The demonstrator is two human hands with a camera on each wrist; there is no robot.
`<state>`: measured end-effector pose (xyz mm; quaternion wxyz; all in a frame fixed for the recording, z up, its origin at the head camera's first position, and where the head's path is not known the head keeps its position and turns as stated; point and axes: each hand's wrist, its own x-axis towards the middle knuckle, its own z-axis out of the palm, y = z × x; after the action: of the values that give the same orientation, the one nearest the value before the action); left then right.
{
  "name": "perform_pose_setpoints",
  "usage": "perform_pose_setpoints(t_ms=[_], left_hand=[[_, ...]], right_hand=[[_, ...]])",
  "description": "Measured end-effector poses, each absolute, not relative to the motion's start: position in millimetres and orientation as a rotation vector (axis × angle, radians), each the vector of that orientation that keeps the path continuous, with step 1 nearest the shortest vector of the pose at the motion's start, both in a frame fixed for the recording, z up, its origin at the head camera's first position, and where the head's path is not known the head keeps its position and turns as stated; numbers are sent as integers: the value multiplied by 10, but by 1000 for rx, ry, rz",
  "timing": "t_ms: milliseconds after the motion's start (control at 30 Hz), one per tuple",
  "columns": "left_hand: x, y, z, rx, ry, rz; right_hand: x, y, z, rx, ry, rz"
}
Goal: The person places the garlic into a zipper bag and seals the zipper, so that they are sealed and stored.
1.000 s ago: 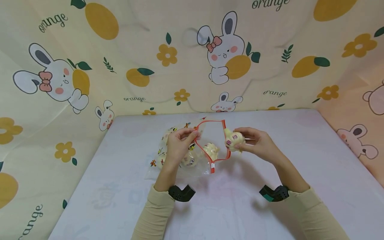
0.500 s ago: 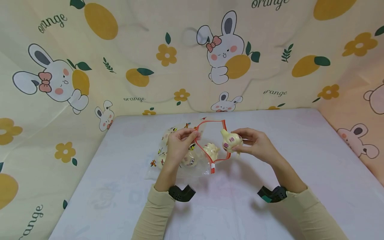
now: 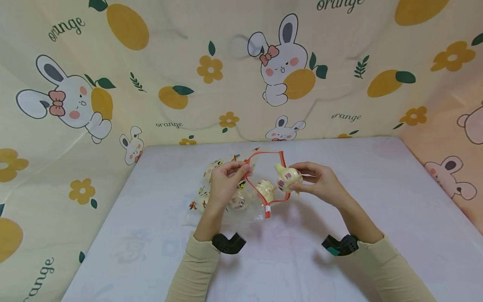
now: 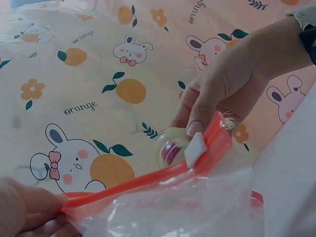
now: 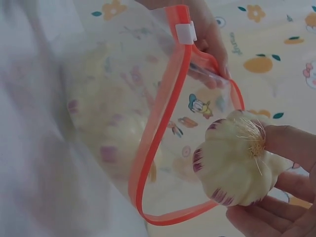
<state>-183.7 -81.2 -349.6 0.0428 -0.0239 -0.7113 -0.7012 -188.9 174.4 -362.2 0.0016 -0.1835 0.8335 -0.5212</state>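
Note:
My left hand pinches the orange-red rim of a clear zip bag printed with small cartoon figures. The bag's mouth gapes toward the right, with a white slider at one end of the zip. Inside lie several garlic bulbs; one garlic bulb sits just within the mouth. My right hand holds another garlic bulb, cream with purple streaks, between thumb and fingers. Its stem points left into the opening, and its hairy root end faces the thumb in the right wrist view.
The bag lies on a white-covered table. Behind and beside the table hangs a cream cloth with rabbits and oranges. Each wrist wears a black camera device.
My right hand has moved slightly left, carrying the garlic bulb closer over the bag's mouth and turning its stem leftward. The left hand and the bag stay in place.

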Motion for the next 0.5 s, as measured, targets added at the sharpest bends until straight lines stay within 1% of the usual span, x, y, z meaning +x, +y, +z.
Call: perform_pose_setpoints(t_ms=[500], left_hand=[[-1829, -819, -3491, -88, -2174, -2132]], right_hand=[[-1884, 1683, -3629, -570, 2708, -1531]])
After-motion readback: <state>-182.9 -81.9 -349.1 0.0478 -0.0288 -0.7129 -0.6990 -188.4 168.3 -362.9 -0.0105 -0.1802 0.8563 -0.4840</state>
